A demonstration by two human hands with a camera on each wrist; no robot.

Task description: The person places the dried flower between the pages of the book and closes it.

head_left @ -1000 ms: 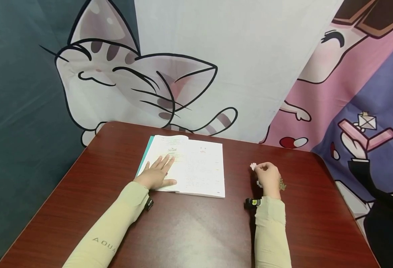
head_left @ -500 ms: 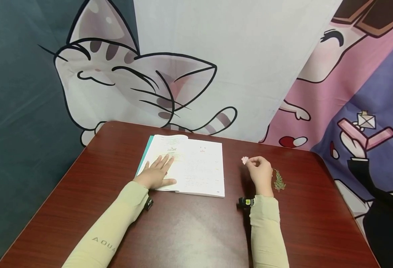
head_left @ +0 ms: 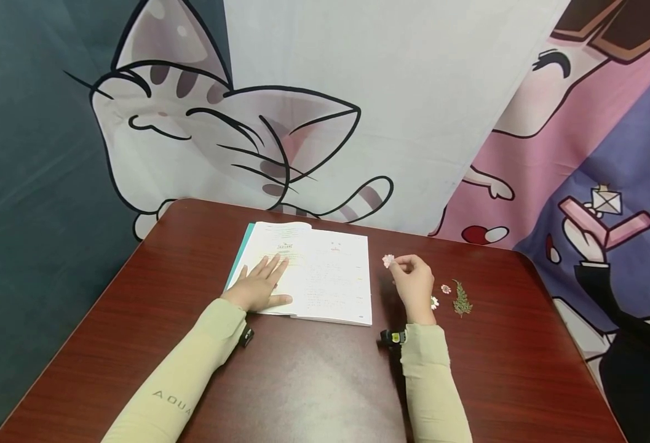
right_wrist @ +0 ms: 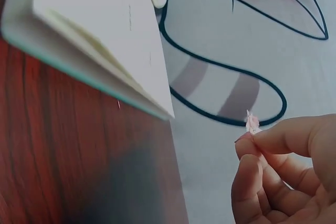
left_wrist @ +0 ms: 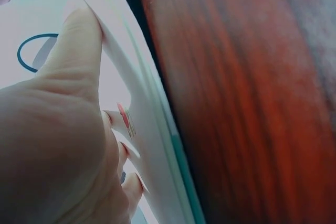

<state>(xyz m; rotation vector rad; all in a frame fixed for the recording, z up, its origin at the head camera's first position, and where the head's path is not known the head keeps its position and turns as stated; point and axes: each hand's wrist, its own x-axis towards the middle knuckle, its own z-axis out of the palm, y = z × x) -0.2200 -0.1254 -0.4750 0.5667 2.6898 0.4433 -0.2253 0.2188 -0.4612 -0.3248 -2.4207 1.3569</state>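
An open book (head_left: 336, 289) with white printed pages and a teal cover edge lies on the table. My left hand (head_left: 257, 290) rests flat on its left page, fingers spread; the left wrist view shows the thumb (left_wrist: 79, 45) stretched along the paper. To the right of the book, my right hand (head_left: 415, 286) pinches a small pale pink flower (head_left: 388, 261) between thumb and fingertips. In the right wrist view the flower (right_wrist: 252, 123) sticks up past the fingertips, off to the side of the book.
Right of my right hand lie a small pink flower (head_left: 446, 288), a white flower (head_left: 434, 302) partly behind the wrist, and a green leafy sprig (head_left: 461, 299). The brown wooden table (head_left: 313, 381) ends at a cartoon-printed cloth (head_left: 413, 111) behind.
My right hand has moved left toward the book with the pink flower, uncovering the other small flowers and the sprig. The left hand stays on the page.
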